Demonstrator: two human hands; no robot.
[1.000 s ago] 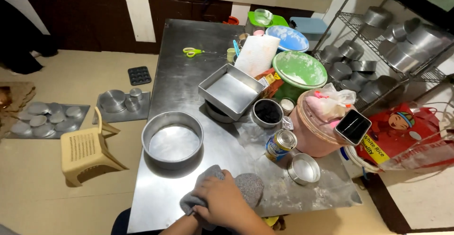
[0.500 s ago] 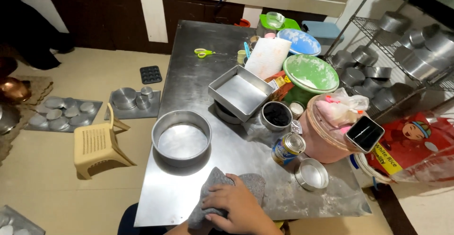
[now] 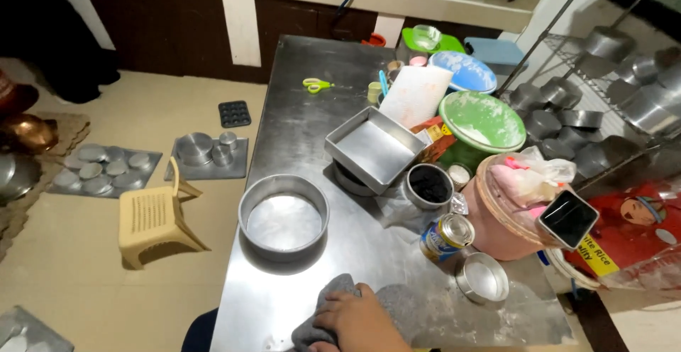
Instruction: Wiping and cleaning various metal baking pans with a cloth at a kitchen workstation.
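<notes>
Pressed flat with fingers together, one hand (image 3: 358, 320) — which of the two cannot be told — bears down on a crumpled grey cloth (image 3: 333, 313) at the near edge of the stainless-steel bench (image 3: 298, 111). At its 11 o'clock stands a round shallow metal cake pan (image 3: 284, 217); at 12 o'clock, a square metal baking tin (image 3: 374, 148); at 2 o'clock, a small open tin can (image 3: 445, 236) — beside it a little round metal tin (image 3: 482, 277).
</notes>
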